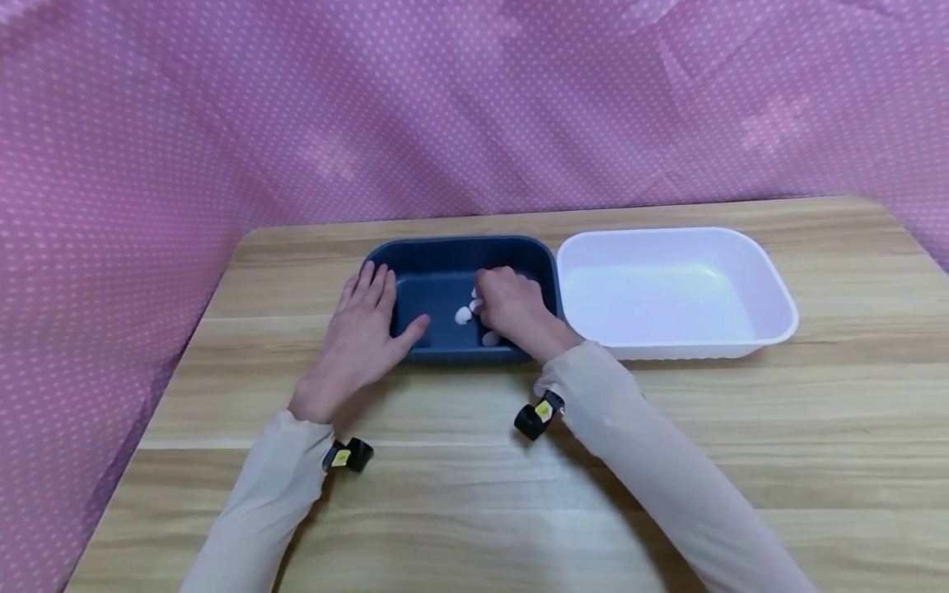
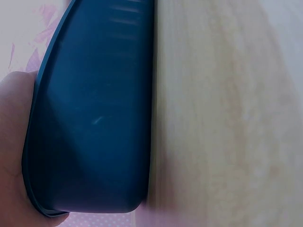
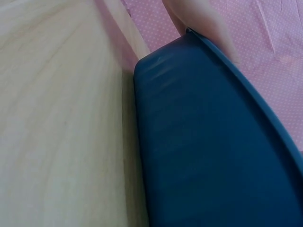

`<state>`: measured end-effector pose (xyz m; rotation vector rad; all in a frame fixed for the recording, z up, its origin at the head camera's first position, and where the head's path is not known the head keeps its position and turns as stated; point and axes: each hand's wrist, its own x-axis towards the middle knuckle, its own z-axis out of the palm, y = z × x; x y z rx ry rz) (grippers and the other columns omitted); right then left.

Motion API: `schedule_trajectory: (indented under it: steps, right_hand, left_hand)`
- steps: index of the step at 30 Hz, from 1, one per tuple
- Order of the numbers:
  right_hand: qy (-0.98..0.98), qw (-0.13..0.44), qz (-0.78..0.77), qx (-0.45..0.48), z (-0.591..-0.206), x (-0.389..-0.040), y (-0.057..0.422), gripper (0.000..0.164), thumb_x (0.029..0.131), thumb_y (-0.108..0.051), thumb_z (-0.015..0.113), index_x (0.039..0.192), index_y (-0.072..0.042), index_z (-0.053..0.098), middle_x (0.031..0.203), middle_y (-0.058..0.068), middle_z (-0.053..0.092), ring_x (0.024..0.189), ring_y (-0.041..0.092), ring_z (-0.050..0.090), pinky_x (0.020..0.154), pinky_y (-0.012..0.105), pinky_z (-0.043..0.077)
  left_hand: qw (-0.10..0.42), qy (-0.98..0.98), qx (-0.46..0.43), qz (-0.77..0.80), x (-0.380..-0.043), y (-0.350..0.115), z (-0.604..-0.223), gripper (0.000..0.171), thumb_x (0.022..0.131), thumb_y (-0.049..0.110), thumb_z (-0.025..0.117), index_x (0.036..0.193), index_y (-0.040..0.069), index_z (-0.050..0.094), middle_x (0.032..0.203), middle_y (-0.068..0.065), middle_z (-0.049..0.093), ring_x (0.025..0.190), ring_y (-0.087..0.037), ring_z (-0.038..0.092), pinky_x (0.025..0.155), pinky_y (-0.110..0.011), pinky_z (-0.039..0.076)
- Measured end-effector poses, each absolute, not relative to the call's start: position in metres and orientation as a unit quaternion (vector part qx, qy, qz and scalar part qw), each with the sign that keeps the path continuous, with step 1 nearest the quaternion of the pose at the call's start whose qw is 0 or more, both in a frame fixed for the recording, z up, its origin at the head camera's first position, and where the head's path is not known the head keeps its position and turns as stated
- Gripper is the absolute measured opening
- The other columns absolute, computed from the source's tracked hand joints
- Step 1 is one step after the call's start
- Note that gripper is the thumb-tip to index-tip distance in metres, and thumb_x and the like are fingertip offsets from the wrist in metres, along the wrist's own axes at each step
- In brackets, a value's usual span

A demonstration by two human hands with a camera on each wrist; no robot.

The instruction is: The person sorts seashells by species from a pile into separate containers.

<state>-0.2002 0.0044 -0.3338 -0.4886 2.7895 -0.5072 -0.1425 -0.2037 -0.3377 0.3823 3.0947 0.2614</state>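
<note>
Pink dotted cloth (image 1: 445,107) backed the wooden table (image 1: 445,511). We found the white pieces (image 1: 463,315) mid-frame, inside the dark blue tray (image 1: 445,257). Left hand (image 1: 362,325) lay straight-fingered over its left end; right hand (image 1: 511,303) was curled by the pieces, fingertips hidden, so we couldn't tell its grip. We judged a shallow pinch might drop one, and the right sleeve (image 1: 604,395) might nudge the white tray (image 1: 667,288), centre right.

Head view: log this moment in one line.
left hand: on rim of blue tray; right hand: at white pieces inside, grip unclear; white tray: right of blue tray
</note>
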Motion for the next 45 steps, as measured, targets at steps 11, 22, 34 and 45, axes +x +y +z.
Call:
schedule_trajectory:
  steps: [11,22,34,45]
  right_hand:
    - [0.96,0.085,-0.209,-0.166,-0.329,-0.189,0.01,0.021,0.093,-0.02,0.063,0.112,-0.01,0.063,0.098,0.005,0.062,0.078,0.018,0.059,0.069,0.034,0.053]
    - [0.926,-0.034,-0.271,-0.262,-0.306,-0.148,0.04,0.013,0.09,-0.012,0.067,0.102,-0.008,0.069,0.085,0.004,0.064,0.07,0.016,0.055,0.056,0.026,0.047]
    - [0.904,-0.063,-0.293,-0.304,-0.311,-0.116,0.075,0.009,0.086,-0.006,0.07,0.095,-0.007,0.07,0.082,0.0,0.063,0.067,0.012,0.054,0.056,0.026,0.047]
    - [0.907,-0.049,-0.307,-0.285,-0.321,-0.104,0.091,0.014,0.085,-0.005,0.071,0.099,-0.005,0.067,0.081,0.0,0.063,0.064,0.008,0.053,0.055,0.023,0.046]
  left_hand:
    - [0.009,0.989,0.123,0.086,-0.142,-0.203,-0.336,0.089,0.096,0.062,0.036,0.15,-0.007,0.018,0.158,-0.023,0.014,0.148,-0.031,0.0,0.119,-0.041,-0.004]
    - [0.004,0.989,0.119,0.09,-0.14,-0.205,-0.337,0.089,0.096,0.061,0.037,0.15,-0.007,0.019,0.157,-0.023,0.015,0.147,-0.032,0.001,0.119,-0.042,-0.003]
    - [0.003,0.988,0.12,0.096,-0.14,-0.203,-0.337,0.089,0.096,0.061,0.037,0.15,-0.007,0.019,0.157,-0.023,0.015,0.147,-0.032,0.001,0.119,-0.042,-0.003]
    - [-0.001,0.988,0.124,0.095,-0.14,-0.202,-0.338,0.087,0.096,0.059,0.037,0.15,-0.008,0.019,0.157,-0.024,0.015,0.147,-0.033,0.001,0.119,-0.043,-0.003]
